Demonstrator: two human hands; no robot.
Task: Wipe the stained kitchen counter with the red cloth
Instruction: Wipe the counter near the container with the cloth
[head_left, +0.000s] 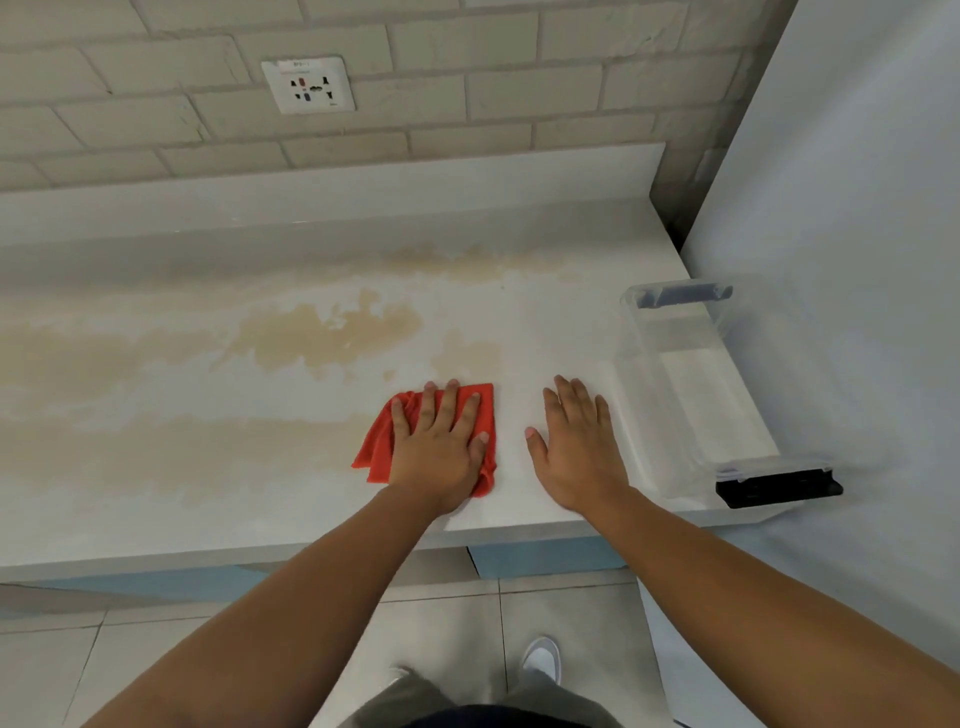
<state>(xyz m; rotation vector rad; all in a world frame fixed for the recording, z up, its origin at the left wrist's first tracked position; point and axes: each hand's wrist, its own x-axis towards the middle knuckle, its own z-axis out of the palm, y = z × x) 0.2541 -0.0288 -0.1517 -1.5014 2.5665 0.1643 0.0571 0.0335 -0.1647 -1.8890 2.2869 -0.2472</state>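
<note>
The white kitchen counter (550, 322) carries wide tan stains (332, 338) across its middle and left. A crumpled red cloth (376, 441) lies near the front edge. My left hand (441, 441) presses flat on the cloth with straight, spread fingers. To the right of the cloth, my right hand (576, 441) rests flat on bare counter, fingers straight, holding nothing.
A clear plastic box (691, 384) with dark latches stands at the counter's right end, close to my right hand. A white appliance side (857, 208) rises on the right. A wall socket (308, 84) sits in the brick backsplash. The tiled floor lies below.
</note>
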